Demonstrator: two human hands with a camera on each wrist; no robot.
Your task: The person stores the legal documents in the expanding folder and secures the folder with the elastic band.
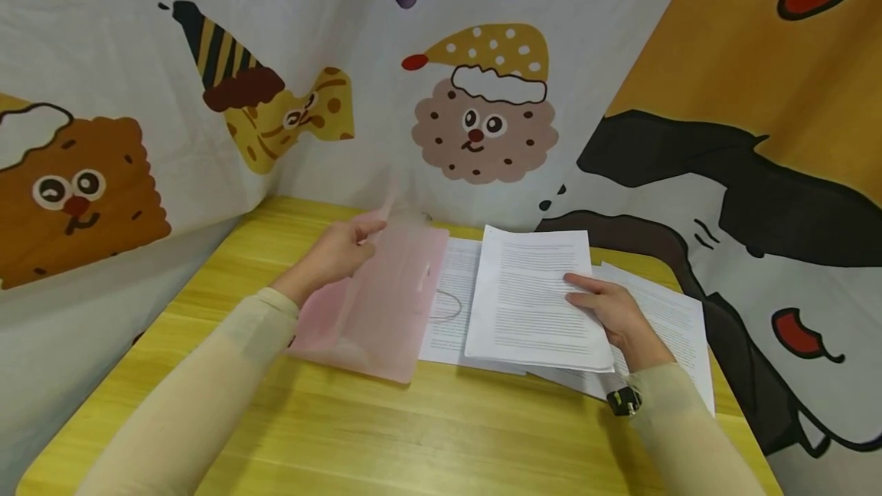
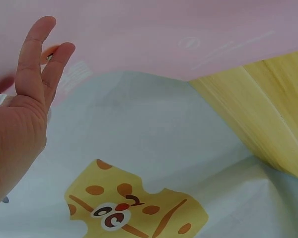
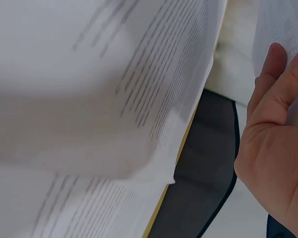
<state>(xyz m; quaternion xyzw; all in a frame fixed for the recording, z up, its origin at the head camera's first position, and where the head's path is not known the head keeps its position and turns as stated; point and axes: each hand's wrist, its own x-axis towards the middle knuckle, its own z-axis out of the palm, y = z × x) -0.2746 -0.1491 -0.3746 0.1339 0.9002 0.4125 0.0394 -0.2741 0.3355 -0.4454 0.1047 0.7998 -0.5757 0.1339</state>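
Note:
A translucent pink plastic document folder (image 1: 393,305) is tilted up over the table's middle. My left hand (image 1: 338,251) pinches its raised flap near the upper left edge; in the left wrist view two fingers lie against the pink plastic (image 2: 139,34) and the thumb is mostly hidden. My right hand (image 1: 616,312) grips a stack of printed sheets (image 1: 530,297) by its right edge, fingers on top, thumb out of sight below. The stack is held over other printed papers (image 1: 451,266). A thin cord loop (image 1: 448,306) shows at the folder's right side.
More printed sheets (image 1: 661,312) fan out at the right of the yellow wood-grain table (image 1: 331,435). A cloth with cartoon figures (image 1: 482,128) hangs close behind the table. A dark wristband piece (image 1: 624,401) sits at the right wrist.

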